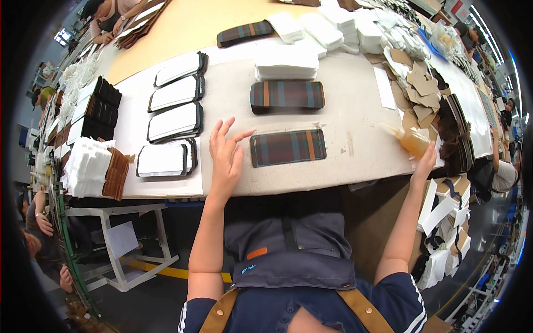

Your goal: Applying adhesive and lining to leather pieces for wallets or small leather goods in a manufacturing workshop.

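Note:
My left hand (224, 161) hovers at the left end of a plaid fabric panel (284, 149), fingers spread and nothing in them. The panel lies flat on the table in front of me, with brown, teal and orange stripes. Off to the right, my right hand (426, 161) is wrapped round an amber squeeze bottle (414, 142), whose pale nozzle is tilted up and to the left. Beyond the single panel sits a stack of similar plaid panels (286, 95). Behind that stands a pile of white rectangular pieces (286, 70).
Dark-edged stacks with white tops (166, 159) line the left, beside white bundles (86, 169) and brown pieces (115, 175). Cardboard scraps (422, 91) and dark strips (455, 127) crowd the right. White piles (369, 30) fill the back. A person (111, 19) works at the far left.

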Tool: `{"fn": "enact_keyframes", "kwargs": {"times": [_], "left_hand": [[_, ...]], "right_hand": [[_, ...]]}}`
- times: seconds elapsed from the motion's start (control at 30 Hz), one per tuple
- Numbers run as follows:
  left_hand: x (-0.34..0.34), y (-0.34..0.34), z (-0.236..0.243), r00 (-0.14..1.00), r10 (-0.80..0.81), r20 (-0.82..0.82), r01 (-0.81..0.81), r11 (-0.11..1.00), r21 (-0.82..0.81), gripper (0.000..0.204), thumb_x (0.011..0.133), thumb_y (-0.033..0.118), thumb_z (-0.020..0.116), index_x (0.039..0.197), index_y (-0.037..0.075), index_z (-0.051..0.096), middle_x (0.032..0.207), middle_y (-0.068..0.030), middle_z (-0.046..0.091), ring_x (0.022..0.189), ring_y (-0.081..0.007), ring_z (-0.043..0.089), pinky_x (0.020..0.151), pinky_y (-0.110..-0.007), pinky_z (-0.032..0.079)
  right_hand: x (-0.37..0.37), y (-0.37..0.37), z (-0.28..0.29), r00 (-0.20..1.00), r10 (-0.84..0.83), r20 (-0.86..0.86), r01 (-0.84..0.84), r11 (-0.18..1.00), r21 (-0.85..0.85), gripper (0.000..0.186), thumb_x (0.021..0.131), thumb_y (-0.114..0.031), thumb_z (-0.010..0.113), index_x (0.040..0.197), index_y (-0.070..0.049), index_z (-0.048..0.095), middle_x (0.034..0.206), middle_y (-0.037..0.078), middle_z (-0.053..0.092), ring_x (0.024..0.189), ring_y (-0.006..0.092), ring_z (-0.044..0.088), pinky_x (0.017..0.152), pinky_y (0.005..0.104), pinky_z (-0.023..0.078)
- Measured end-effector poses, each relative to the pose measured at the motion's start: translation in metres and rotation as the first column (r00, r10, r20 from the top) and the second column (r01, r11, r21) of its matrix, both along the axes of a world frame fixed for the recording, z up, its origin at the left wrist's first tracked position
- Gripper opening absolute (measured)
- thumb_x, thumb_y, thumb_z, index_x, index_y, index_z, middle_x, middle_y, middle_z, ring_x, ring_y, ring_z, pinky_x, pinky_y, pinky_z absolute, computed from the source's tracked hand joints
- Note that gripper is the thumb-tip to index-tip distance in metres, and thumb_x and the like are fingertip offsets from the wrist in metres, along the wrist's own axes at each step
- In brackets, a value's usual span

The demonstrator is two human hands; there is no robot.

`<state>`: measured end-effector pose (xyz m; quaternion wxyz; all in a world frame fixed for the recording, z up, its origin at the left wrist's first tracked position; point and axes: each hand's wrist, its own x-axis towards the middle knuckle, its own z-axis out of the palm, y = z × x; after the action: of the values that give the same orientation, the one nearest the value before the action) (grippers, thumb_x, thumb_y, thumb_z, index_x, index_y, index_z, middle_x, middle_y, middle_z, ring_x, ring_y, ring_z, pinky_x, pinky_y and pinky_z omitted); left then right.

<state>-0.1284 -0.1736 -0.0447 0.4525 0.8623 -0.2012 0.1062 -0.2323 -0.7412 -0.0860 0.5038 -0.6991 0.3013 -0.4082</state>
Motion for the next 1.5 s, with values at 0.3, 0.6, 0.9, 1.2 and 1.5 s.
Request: {"fn": "enact_keyframes", "kwargs": {"times": [0.3,0.6,0.9,1.2,1.5], "left_hand": [[0.0,0.009,-0.003,0.999,0.039,0.033,-0.037,0.998,-0.043,0.036,0.099,0.008,0.052,0.13,0.008,0.07,0.159,-0.0149,0.046,0.154,-0.0371,0.028,0.126,-0.051,0.021],[0.0,0.001,-0.001,0.996,0.074,0.05,-0.071,0.995,-0.072,0.035,0.091,-0.003,0.057,0.121,0.006,0.073,0.153,-0.0128,0.054,0.15,-0.0338,0.039,0.124,-0.046,0.029],[0.088,-0.052,0.051,0.952,-0.033,0.303,0.043,0.999,-0.027,0.037,0.091,-0.002,0.058,0.126,0.005,0.067,0.134,-0.0185,0.064,0.126,-0.0376,0.058,0.11,-0.046,0.043],[0.129,-0.082,0.028,0.921,0.05,0.386,-0.109,0.985,0.131,0.052,0.091,0.005,0.065,0.142,0.004,0.055,0.143,-0.0186,0.056,0.135,-0.0363,0.052,0.113,-0.051,0.038],[0.133,-0.088,0.022,0.907,0.027,0.419,-0.213,0.89,0.403,0.052,0.095,0.02,0.071,0.143,0.006,0.057,0.141,-0.0159,0.057,0.136,-0.0339,0.049,0.115,-0.05,0.032]], "right_hand": [[0.133,0.221,0.105,0.823,0.562,-0.081,-0.467,0.589,-0.66,0.025,0.103,-0.005,0.061,0.126,0.001,0.07,0.13,0.017,0.07,0.12,0.0328,0.068,0.105,0.0394,0.052],[0.254,0.293,0.069,0.749,0.597,-0.287,-0.432,0.112,-0.895,0.006,0.09,-0.004,0.068,0.094,0.0,0.068,0.099,0.012,0.072,0.097,0.0295,0.07,0.081,0.0392,0.059],[0.253,0.304,0.079,0.748,0.636,-0.191,-0.381,0.175,-0.908,0.004,0.085,-0.001,0.067,0.089,-0.003,0.067,0.091,0.011,0.069,0.093,0.0282,0.069,0.077,0.0393,0.058],[0.26,0.303,0.076,0.756,0.634,-0.159,-0.487,0.384,-0.785,0.007,0.085,-0.006,0.073,0.083,-0.004,0.067,0.089,0.01,0.068,0.092,0.0283,0.068,0.076,0.0411,0.056],[0.298,0.254,0.074,0.672,0.567,0.476,-0.74,0.544,0.396,0.01,0.099,-0.013,0.072,0.102,-0.005,0.065,0.094,0.004,0.071,0.077,0.0165,0.069,0.073,0.0314,0.059]]}}
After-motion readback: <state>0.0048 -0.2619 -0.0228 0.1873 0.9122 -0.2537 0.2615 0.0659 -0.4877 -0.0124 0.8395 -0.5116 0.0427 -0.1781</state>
